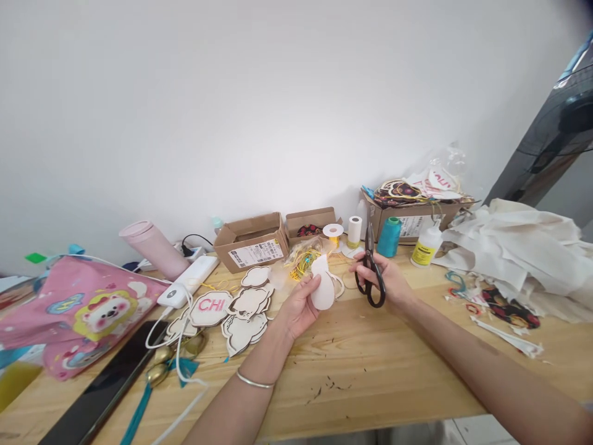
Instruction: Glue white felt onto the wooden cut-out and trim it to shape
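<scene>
Over the wooden table, my left hand (300,306) pinches a white gourd-shaped cutout (323,290) between thumb and fingers. A narrow pale strip curls off the cutout's right side. My right hand (391,278) grips a pair of black scissors (369,272), blades pointing up and looking closed. The scissors are apart from the cutout, to its right. Left of my left hand lie several scalloped cream pieces (250,303), and one piece with pink CHI lettering (210,307). Behind the cutout sits a small heap of yellow and green cords (303,264).
Cardboard boxes (252,244) line the wall. A teal thread cone (389,237) and a glue bottle (426,247) stand right of the scissors. White fabric (519,247) is piled at the right. A pink bag (92,309), power bank (188,281) and tumbler (152,247) occupy the left.
</scene>
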Action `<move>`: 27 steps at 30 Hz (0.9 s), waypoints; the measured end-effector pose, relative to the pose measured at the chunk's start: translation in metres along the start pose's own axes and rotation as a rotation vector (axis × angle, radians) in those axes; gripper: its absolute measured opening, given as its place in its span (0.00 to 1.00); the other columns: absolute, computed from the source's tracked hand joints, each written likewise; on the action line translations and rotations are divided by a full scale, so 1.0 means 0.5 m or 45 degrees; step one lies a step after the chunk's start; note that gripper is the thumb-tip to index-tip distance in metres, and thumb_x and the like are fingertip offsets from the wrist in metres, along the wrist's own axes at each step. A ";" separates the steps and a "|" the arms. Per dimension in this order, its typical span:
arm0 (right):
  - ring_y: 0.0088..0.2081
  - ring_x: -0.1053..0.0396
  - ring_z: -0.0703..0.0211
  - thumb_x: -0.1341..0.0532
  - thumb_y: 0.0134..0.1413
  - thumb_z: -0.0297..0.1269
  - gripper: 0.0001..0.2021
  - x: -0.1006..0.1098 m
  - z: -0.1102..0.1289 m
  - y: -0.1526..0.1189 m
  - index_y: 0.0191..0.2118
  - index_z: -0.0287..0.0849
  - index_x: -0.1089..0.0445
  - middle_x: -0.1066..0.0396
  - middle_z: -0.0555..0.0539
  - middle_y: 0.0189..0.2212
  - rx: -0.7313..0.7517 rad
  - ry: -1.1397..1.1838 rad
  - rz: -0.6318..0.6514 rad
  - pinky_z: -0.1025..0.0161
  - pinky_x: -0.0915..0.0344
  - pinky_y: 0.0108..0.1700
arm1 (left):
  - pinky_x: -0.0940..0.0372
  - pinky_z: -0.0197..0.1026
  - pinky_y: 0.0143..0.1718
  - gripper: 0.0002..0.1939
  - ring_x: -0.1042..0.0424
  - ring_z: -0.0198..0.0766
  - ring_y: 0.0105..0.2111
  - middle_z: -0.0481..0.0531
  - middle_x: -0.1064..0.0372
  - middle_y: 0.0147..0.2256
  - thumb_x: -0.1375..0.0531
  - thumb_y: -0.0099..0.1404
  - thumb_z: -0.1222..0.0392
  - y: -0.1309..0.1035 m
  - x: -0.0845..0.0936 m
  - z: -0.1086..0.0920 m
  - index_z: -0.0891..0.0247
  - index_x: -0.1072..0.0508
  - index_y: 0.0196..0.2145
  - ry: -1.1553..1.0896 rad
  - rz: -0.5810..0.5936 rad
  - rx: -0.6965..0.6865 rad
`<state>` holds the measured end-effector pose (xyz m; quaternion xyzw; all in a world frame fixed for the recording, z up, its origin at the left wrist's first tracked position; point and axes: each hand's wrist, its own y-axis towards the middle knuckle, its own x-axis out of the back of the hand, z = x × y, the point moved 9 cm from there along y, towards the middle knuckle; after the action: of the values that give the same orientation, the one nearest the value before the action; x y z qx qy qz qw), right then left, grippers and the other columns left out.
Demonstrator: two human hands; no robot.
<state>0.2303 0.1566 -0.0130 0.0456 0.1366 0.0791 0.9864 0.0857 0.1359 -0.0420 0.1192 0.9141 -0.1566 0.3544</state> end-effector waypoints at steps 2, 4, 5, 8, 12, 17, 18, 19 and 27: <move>0.22 0.39 0.68 0.35 0.40 0.44 0.19 -0.007 -0.004 0.001 0.37 0.41 0.36 0.31 0.51 0.25 -0.029 0.005 0.036 0.68 0.41 0.23 | 0.34 0.31 0.29 0.11 0.28 0.31 0.27 0.50 0.27 0.30 0.36 0.51 0.63 0.006 0.009 -0.006 0.65 0.28 0.35 0.040 -0.026 -0.022; 0.22 0.39 0.67 0.35 0.39 0.47 0.19 -0.023 -0.008 -0.005 0.36 0.41 0.36 0.31 0.50 0.24 -0.086 -0.001 0.064 0.67 0.40 0.22 | 0.34 0.33 0.30 0.13 0.28 0.33 0.27 0.52 0.26 0.31 0.36 0.51 0.63 0.008 0.012 -0.010 0.66 0.29 0.37 0.132 -0.039 -0.038; 0.21 0.39 0.67 0.35 0.38 0.47 0.20 -0.033 -0.010 -0.009 0.35 0.41 0.37 0.32 0.51 0.24 -0.115 -0.006 0.077 0.67 0.40 0.21 | 0.34 0.34 0.30 0.15 0.28 0.34 0.27 0.53 0.26 0.31 0.36 0.50 0.63 0.008 0.012 -0.012 0.66 0.29 0.37 0.181 -0.045 -0.048; 0.20 0.40 0.68 0.33 0.33 0.47 0.21 -0.057 -0.017 -0.018 0.34 0.41 0.36 0.34 0.53 0.22 -0.167 -0.005 0.103 0.67 0.40 0.21 | 0.34 0.36 0.31 0.19 0.28 0.37 0.29 0.55 0.26 0.34 0.35 0.48 0.63 0.007 0.007 -0.013 0.67 0.30 0.39 0.288 -0.038 -0.084; 0.23 0.37 0.68 0.30 0.28 0.42 0.22 -0.052 -0.031 -0.015 0.34 0.42 0.35 0.33 0.53 0.25 -0.167 -0.003 0.077 0.67 0.39 0.24 | 0.35 0.37 0.32 0.21 0.28 0.38 0.30 0.56 0.27 0.36 0.33 0.45 0.63 0.006 -0.003 -0.009 0.66 0.29 0.39 0.405 -0.001 -0.128; 0.19 0.41 0.70 0.31 0.30 0.42 0.20 -0.031 -0.032 -0.002 0.33 0.41 0.34 0.36 0.56 0.21 -0.118 -0.038 0.074 0.67 0.43 0.22 | 0.36 0.36 0.29 0.21 0.28 0.36 0.26 0.53 0.26 0.32 0.32 0.42 0.61 0.001 0.009 -0.012 0.65 0.28 0.37 0.498 -0.080 -0.123; 0.20 0.41 0.69 0.31 0.30 0.42 0.21 -0.030 -0.030 0.000 0.33 0.41 0.35 0.36 0.56 0.20 -0.115 -0.039 0.087 0.67 0.43 0.22 | 0.36 0.36 0.29 0.21 0.29 0.35 0.25 0.52 0.26 0.30 0.32 0.42 0.61 0.001 0.013 -0.015 0.66 0.28 0.36 0.503 -0.103 -0.124; 0.20 0.40 0.69 0.31 0.31 0.42 0.21 -0.031 -0.029 0.001 0.34 0.41 0.35 0.35 0.55 0.21 -0.116 -0.038 0.103 0.67 0.43 0.23 | 0.36 0.36 0.29 0.21 0.29 0.35 0.24 0.52 0.26 0.30 0.32 0.42 0.61 0.001 0.018 -0.018 0.66 0.27 0.36 0.506 -0.121 -0.129; 0.21 0.38 0.68 0.31 0.29 0.44 0.22 -0.046 -0.011 0.000 0.34 0.40 0.35 0.34 0.55 0.20 -0.145 0.001 0.152 0.67 0.39 0.26 | 0.37 0.35 0.27 0.22 0.30 0.35 0.25 0.54 0.26 0.29 0.31 0.40 0.60 -0.007 0.025 -0.023 0.69 0.26 0.35 0.647 -0.150 -0.110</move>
<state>0.2069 0.1532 -0.0123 -0.0025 0.1293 0.1456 0.9808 0.0683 0.1383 -0.0419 0.0861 0.9850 -0.1027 0.1084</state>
